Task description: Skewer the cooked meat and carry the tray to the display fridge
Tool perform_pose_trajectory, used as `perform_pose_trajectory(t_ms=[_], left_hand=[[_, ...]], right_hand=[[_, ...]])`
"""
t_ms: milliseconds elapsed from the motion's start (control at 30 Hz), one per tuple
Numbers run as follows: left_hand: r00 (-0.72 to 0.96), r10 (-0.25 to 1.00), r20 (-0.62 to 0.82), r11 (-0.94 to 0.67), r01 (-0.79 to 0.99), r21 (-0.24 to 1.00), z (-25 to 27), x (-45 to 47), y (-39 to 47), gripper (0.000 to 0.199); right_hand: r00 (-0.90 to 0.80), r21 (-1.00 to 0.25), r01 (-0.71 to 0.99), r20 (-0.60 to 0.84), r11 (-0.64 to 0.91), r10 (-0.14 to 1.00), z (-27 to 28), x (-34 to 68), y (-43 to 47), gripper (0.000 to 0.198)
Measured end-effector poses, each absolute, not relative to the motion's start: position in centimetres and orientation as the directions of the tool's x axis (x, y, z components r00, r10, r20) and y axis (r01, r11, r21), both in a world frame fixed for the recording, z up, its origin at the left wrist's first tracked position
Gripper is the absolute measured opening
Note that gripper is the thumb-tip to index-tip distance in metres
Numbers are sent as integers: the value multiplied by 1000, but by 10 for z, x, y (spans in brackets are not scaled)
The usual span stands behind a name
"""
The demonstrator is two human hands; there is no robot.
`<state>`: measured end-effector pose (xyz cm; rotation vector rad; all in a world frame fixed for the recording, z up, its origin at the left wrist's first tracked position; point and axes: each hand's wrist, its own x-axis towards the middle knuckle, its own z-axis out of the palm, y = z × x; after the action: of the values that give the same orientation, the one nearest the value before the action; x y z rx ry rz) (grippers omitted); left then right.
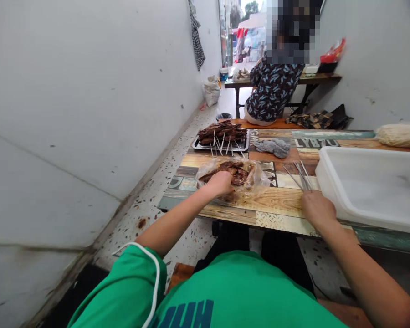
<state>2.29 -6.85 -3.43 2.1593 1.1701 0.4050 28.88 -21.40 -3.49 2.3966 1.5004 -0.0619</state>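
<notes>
My left hand (222,183) reaches into an opened clear plastic bag (261,180) of dark brown, seasoned-looking meat pieces (241,175). Its fingers curl down at the near side of the meat, and what they grip is hidden. Several thin metal skewers (303,175) fan out from my right hand (318,208), which is closed around their near ends at the table's front edge. Behind the bag, a metal tray (200,146) bears a heap of dark skewered meat (222,132), with bare skewer ends pointing toward me.
A large white plastic bin (372,218) stands right of my right hand on the patchwork-patterned table (225,213). A grey cloth (272,147) lies beyond the bag. Pale sticks in plastic (401,135) sit at the far right. Another person (275,89) sits ahead at a second table.
</notes>
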Motion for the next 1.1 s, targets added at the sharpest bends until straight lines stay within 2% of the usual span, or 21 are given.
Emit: perform_pose_trajectory(t_ms=[167, 233, 300, 400, 500, 600, 700, 767, 800, 867, 933, 967, 1033, 1100], left_hand=[[550, 835, 9, -326, 481, 814, -38, 32, -57, 29], [589, 808, 27, -362, 459, 811, -41, 43, -53, 25], [637, 771, 26, -454, 520, 724, -42, 54, -52, 21], [722, 692, 1, -652, 625, 429, -44, 66, -57, 20], [755, 655, -27, -740, 648, 180, -45, 74, -64, 28], [734, 679, -10, -730, 676, 102, -48, 79, -68, 30], [707, 707, 14, -703, 700, 123, -49, 81, -67, 32], [692, 721, 35, -686, 705, 181, -49, 80, -62, 32], [684, 729, 45, -675, 705, 219, -48, 79, -58, 30], [662, 748, 42, -642, 707, 297, -46, 76, -49, 24], [633, 774, 25, -598, 717, 359, -43, 70, -39, 19], [619, 785, 17, -577, 721, 385, -42, 67, -34, 17], [586, 810, 23, -535, 721, 441, -40, 58, -25, 16], [551, 833, 40, -488, 699, 523, -37, 49, -17, 17]], right_hand=[[461, 250, 878, -216, -407, 861, -30, 300, -198, 35], [456, 256, 881, -224, -399, 862, -29, 302, -193, 35], [435, 262, 889, -225, -376, 872, -26, 304, -191, 36], [419, 262, 894, -207, -362, 884, -23, 304, -193, 36], [393, 258, 903, -170, -344, 904, -21, 304, -196, 32], [362, 271, 906, -90, -327, 928, -21, 301, -200, 31], [373, 249, 897, 17, -365, 928, -16, 297, -204, 32], [402, 169, 894, 106, -415, 909, -12, 295, -206, 35], [411, 88, 900, 154, -427, 899, -10, 294, -207, 35], [398, -166, 914, 209, -369, 893, -11, 287, -210, 35], [333, -454, 864, 195, -216, 922, -16, 274, -212, 37], [286, -558, 817, 171, -146, 943, -20, 265, -214, 41], [195, -658, 750, 112, -75, 974, -29, 248, -216, 47], [130, -663, 745, 46, -67, 990, -38, 235, -219, 47]])
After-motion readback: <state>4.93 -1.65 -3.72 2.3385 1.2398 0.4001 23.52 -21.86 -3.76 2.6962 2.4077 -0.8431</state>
